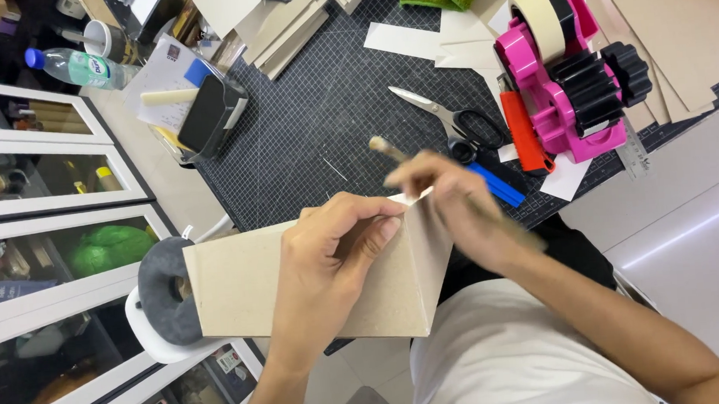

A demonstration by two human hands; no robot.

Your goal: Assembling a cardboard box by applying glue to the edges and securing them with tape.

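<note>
The left hand (329, 245) clamps the folded cardboard box (315, 284) at its top edge, steadying it above the lap off the bench (306, 139), while the blurred right hand (451, 209) pinches a thin brush (389, 148) at the seam.

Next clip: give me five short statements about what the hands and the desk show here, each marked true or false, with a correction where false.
1. The left hand grips the top edge of a grey-brown cardboard box. True.
2. The right hand holds the scissors. False: the scissors lie on the cutting mat; the right hand holds a thin stick-like tool, blurred.
3. The tape dispenser is pink and black. True.
4. The plastic bottle has a red cap. False: its cap is blue.
5. The cardboard box lies flat on the mat. False: it is held up over the person's lap, off the mat.
</note>
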